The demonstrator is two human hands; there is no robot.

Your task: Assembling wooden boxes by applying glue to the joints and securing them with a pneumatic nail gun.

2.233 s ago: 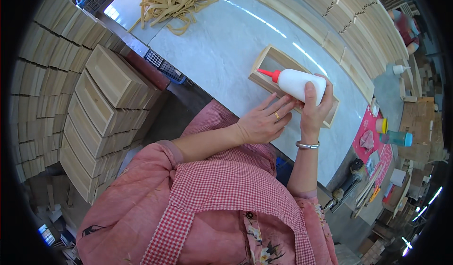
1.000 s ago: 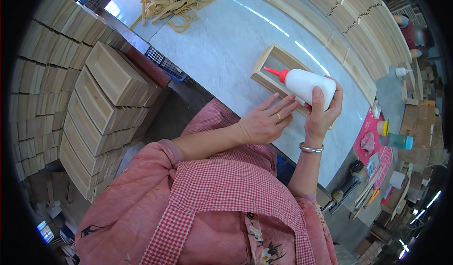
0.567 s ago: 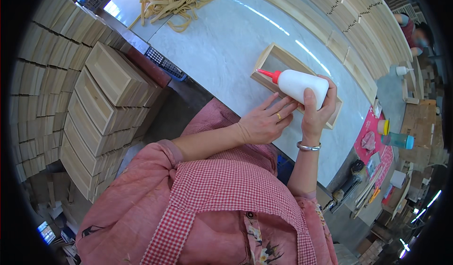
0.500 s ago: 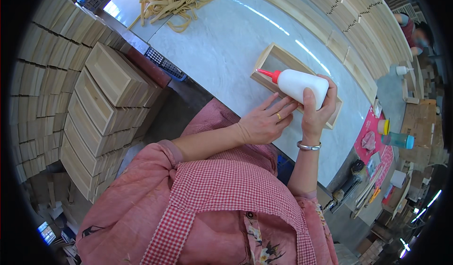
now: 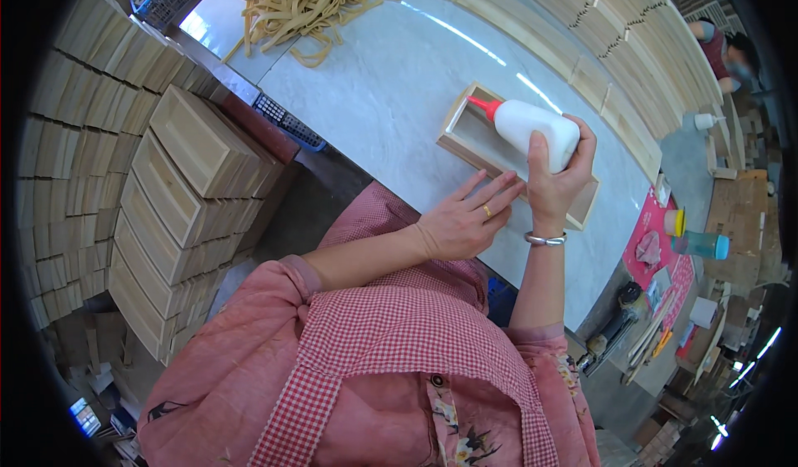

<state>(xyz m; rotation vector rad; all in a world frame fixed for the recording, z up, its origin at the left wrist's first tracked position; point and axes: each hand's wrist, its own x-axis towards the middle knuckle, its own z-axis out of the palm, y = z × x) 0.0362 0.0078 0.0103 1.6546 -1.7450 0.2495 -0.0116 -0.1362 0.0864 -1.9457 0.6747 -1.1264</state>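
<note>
My right hand (image 5: 559, 176) is wrapped round a white glue bottle (image 5: 532, 126) with a red nozzle, tilted on its side. The nozzle tip points left, over the far left corner of a shallow wooden frame (image 5: 470, 149) on the table. Part of the frame is hidden behind the bottle and my right hand. My left hand (image 5: 465, 224) lies with its fingers stretched out, fingertips against the frame's near side. It wears a ring and grips nothing.
Rubber-like tan strips (image 5: 307, 6) lie heaped at the table's far left. Wooden boards (image 5: 615, 18) line the far edge of the marble-patterned table (image 5: 374, 93). Stacked wooden frames (image 5: 187, 209) stand at left. At right are a blue-green bottle (image 5: 702, 245) and a pink cloth (image 5: 647, 247).
The bottle's nozzle has moved slightly right and away from me, toward the frame's far side. My left hand stays at the frame's near side.
</note>
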